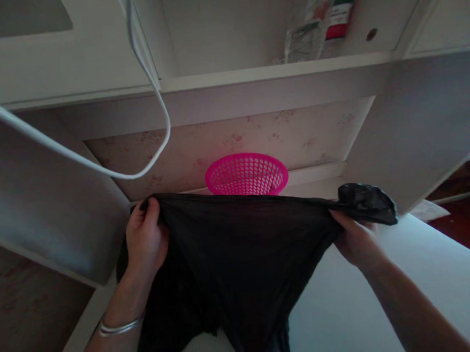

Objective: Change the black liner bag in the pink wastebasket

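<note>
A thin black plastic bag [240, 250] is stretched wide between my two hands, its top edge pulled nearly straight. My left hand [146, 236] pinches the bag's upper left corner, and a bangle circles that wrist. At the other end, my right hand [358, 237] grips the edge, with a crumpled bunch of the plastic sticking out past the fingers. The right fingertips are partly hidden by the bag. Behind the bag stands a bright pink perforated basket [246, 172], its lower part covered by the black plastic.
A white cable [167, 122] loops down from above at the left. Over the white desk top [348, 297] runs an open shelf [276, 74] holding clear plastic packaging [306, 37] and a red and green package [339, 21]. Side panels flank the desk, and a paper [428, 210] lies at right.
</note>
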A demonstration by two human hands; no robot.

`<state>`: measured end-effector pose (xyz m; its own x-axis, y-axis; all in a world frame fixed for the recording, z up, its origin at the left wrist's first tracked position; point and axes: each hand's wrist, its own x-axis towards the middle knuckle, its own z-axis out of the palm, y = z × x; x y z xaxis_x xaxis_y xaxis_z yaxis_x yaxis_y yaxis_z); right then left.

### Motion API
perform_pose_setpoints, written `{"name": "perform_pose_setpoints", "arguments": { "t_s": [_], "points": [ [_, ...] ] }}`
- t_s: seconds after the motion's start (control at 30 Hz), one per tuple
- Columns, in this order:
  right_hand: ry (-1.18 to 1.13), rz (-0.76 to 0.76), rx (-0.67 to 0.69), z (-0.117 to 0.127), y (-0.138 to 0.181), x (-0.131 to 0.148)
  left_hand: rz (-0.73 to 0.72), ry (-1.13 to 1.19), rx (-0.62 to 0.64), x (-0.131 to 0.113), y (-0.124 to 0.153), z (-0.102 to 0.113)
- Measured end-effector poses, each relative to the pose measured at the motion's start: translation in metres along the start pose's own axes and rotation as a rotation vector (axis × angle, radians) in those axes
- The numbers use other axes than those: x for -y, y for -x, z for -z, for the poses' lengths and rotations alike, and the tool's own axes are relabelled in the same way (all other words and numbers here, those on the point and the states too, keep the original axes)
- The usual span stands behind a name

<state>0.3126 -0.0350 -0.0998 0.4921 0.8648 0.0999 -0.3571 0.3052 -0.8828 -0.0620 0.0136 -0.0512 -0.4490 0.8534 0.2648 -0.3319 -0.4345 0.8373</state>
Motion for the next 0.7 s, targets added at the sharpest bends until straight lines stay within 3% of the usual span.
{"name": "perform_pose_setpoints", "arguments": {
  "t_s": [0.13, 0.4, 0.57, 0.7],
  "points": [
    [-0.065, 0.081, -0.064, 0.001, -0.009, 0.013, 0.042, 0.052, 0.002, -0.002, -0.005, 0.009],
    [-0.032, 0.242, -0.045, 0.013, -0.028, 0.045, 0.069, 0.046, 0.003, -0.017, -0.016, 0.025],
    [-0.072, 0.22, 0.007, 0.028, -0.03, 0.05, 0.007, 0.155, -0.013, -0.02, -0.017, 0.035],
    [-0.093, 0.125, 0.099, 0.039, -0.02, 0.035, 0.029, 0.278, 0.15, -0.012, 0.001, 0.039]
  ]
}}
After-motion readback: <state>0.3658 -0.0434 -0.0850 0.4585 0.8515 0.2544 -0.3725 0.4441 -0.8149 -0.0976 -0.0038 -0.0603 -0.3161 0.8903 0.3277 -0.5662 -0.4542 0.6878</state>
